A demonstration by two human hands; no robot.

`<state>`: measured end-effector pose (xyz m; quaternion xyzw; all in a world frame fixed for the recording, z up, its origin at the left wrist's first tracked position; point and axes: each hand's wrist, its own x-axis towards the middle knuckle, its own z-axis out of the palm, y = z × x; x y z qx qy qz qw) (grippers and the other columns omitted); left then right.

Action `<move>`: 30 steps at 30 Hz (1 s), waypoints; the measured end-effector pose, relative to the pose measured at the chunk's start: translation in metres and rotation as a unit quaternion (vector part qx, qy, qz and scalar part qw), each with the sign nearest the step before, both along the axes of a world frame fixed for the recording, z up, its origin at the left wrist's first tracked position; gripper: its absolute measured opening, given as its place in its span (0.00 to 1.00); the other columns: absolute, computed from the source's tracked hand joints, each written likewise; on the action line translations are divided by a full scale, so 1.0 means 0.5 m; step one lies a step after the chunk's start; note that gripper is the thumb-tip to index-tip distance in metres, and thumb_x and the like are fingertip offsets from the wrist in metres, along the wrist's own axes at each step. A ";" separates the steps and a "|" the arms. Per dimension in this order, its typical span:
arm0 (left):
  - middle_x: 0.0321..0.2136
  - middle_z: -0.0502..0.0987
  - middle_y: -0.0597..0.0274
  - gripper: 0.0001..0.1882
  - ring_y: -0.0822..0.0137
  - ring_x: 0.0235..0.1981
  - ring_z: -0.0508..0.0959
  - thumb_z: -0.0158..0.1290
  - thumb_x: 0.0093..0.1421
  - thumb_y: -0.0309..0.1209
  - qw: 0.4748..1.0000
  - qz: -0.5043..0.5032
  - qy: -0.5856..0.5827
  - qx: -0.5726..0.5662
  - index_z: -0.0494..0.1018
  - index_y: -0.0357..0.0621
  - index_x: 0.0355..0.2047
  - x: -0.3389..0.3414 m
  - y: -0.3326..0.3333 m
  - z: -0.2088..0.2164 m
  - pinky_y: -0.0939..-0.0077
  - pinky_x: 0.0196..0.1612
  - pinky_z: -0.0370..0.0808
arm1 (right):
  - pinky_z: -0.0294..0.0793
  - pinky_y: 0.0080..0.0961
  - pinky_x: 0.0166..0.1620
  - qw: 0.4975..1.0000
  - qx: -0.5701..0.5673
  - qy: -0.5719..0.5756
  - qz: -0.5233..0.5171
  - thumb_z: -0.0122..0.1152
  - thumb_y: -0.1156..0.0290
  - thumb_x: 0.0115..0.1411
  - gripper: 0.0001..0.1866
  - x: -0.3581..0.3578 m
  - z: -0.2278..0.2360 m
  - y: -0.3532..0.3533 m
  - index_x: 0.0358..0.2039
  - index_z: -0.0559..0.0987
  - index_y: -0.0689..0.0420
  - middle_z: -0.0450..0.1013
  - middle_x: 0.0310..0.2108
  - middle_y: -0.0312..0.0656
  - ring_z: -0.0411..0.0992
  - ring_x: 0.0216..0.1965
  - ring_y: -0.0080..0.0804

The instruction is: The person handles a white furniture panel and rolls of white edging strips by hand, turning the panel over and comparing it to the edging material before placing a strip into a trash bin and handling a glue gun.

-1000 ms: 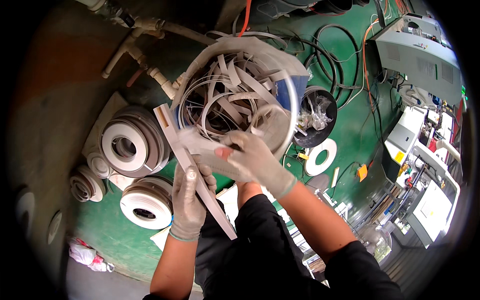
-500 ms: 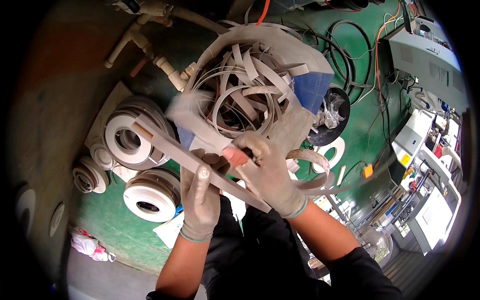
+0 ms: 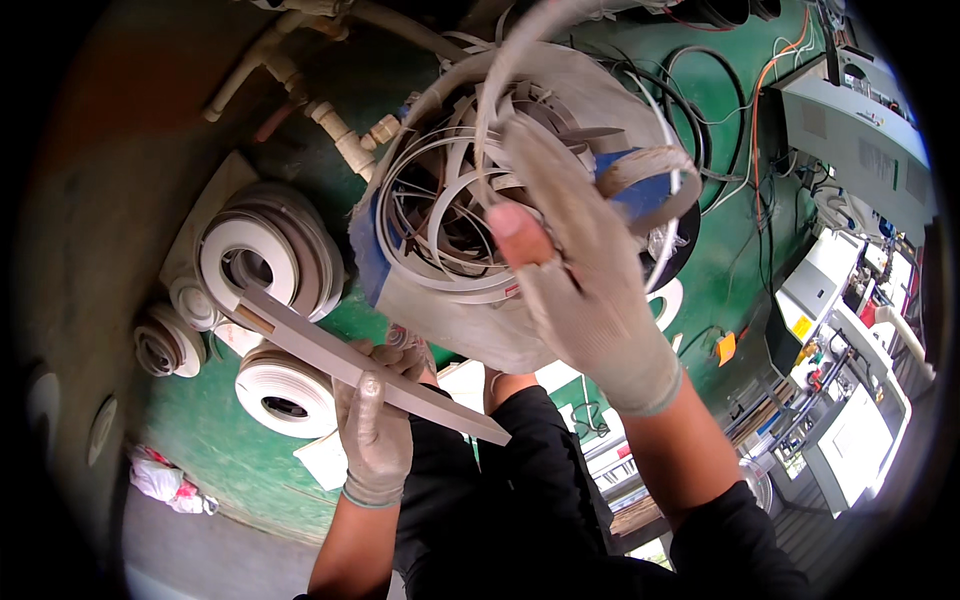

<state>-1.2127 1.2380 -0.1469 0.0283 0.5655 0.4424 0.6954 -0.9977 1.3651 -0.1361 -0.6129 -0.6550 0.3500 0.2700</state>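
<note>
Here, grey bar [image 3: 340, 353] in left hand [image 3: 378, 435].

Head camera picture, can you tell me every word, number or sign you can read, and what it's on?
I can't read any for sure.
Grey cabinet: a panel of markings, too small to read.
Yellow label on a pale machine: too small to read.
Red mark on a strip in the bin: too small to read.
Pale bar in the left hand: no writing shows.
</note>
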 end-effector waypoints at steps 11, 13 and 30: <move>0.43 0.71 0.62 0.19 0.67 0.39 0.68 0.55 0.66 0.36 1.000 0.005 -0.022 -0.017 0.65 0.42 0.52 0.011 0.015 -0.001 0.68 0.47 0.67 | 0.62 0.46 0.62 0.955 -0.044 -0.200 0.213 0.63 0.63 0.52 0.13 -0.037 -0.086 -0.072 0.37 0.85 0.52 0.77 0.47 0.37 0.69 0.58 0.37; 0.42 0.71 0.62 0.20 0.68 0.38 0.68 0.55 0.66 0.36 0.999 -0.013 -0.040 0.014 0.65 0.41 0.53 0.000 0.011 -0.011 0.70 0.46 0.67 | 0.60 0.48 0.62 0.937 -0.034 -0.267 0.223 0.62 0.61 0.52 0.12 -0.029 -0.115 -0.086 0.35 0.85 0.51 0.77 0.46 0.37 0.67 0.59 0.36; 0.40 0.71 0.56 0.27 0.62 0.42 0.71 0.55 0.64 0.39 0.995 -0.095 0.019 0.010 0.61 0.35 0.56 -0.033 0.000 0.027 0.63 0.52 0.68 | 0.76 0.38 0.42 0.960 -0.147 -0.218 0.090 0.62 0.69 0.57 0.06 -0.031 -0.150 -0.120 0.28 0.82 0.56 0.78 0.33 0.47 0.77 0.40 0.46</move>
